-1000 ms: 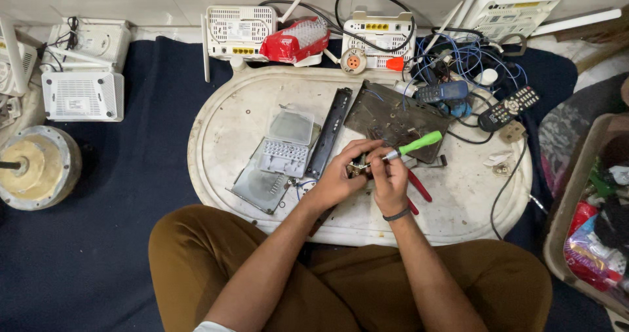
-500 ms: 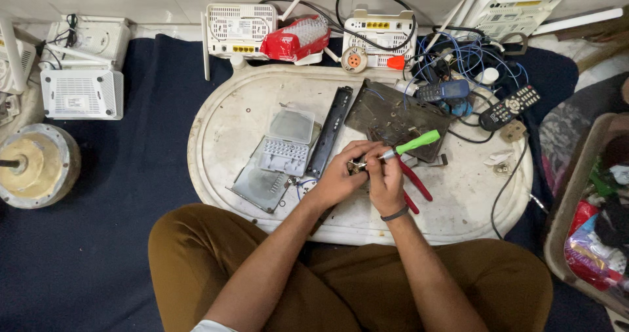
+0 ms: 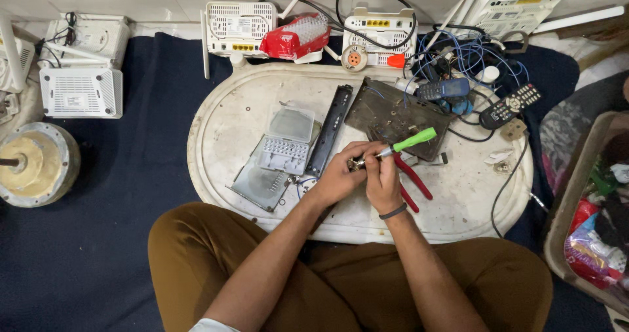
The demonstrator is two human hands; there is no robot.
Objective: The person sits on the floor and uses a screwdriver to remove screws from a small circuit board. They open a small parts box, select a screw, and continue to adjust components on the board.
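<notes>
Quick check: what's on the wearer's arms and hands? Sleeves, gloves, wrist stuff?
Both forearms are bare, with no gloves on the left hand or right hand. The right wrist carries a thin dark band. A bit of white sleeve shows at the bottom edge on the left arm. No rings visible on the fingers.

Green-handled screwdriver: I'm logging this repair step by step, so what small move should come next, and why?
Probably a slow turn of the green-handled screwdriver with the right hand. Its tip already meets the small metal part pinched in the left hand above the oval white tray, so nothing seems to need repositioning.
</notes>
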